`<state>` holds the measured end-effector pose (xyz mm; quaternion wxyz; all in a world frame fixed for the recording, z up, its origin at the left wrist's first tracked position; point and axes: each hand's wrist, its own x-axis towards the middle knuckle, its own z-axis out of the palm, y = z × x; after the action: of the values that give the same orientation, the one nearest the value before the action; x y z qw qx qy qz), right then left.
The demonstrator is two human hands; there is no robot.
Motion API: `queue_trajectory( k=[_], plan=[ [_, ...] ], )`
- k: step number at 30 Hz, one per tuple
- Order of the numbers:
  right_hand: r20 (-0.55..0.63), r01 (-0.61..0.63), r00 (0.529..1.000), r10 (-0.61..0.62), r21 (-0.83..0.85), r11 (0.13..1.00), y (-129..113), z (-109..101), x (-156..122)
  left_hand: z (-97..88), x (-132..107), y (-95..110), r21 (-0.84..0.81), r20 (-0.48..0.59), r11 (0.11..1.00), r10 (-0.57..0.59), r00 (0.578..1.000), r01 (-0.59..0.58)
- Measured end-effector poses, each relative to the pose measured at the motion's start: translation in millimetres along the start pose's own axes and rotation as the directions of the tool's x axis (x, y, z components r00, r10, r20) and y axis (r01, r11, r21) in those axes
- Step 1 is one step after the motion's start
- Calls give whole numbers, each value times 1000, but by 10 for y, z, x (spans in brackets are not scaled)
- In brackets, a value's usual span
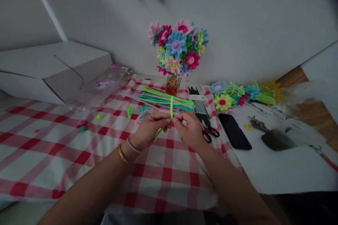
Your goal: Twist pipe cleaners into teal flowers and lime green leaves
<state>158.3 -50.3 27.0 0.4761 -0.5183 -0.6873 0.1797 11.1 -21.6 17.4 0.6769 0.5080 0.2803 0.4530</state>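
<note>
The left hand (149, 132) and right hand (188, 130) pinch a green pipe cleaner (171, 107) between their fingertips, with a bundle of pipe cleaners (163, 98) just beyond them.

dim in here, my left hand (150, 130) and right hand (189, 130) in soft shadow, far right edge smearing, probably lens blur.

Green pipe cleaner (171, 108) (partly behind fingers (165, 119))

Felt flowers (176, 44) fill a jar (173, 84) by the wall. Scissors (210, 134) lie on a checked cloth (63, 154), beside a black phone (234, 131); a white box (52, 72) sits left.
</note>
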Motion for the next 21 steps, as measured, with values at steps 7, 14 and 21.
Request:
queue_trajectory(
  k=[7, 14, 21],
  plan=[
    [420, -538, 843, 337, 672, 508, 55, 63, 56, -3, 17, -6, 263, -62, 944, 224, 973, -201],
    [349, -518, 855, 383, 552, 654, 128, -60, 68, -41, 57, -10, 247, -104, 956, 187, 977, -157],
    [272, -449, 893, 359, 476, 756, 104, -42, 44, -118, 95, -57, 114, -167, 993, 45, 985, -26]
  ],
)
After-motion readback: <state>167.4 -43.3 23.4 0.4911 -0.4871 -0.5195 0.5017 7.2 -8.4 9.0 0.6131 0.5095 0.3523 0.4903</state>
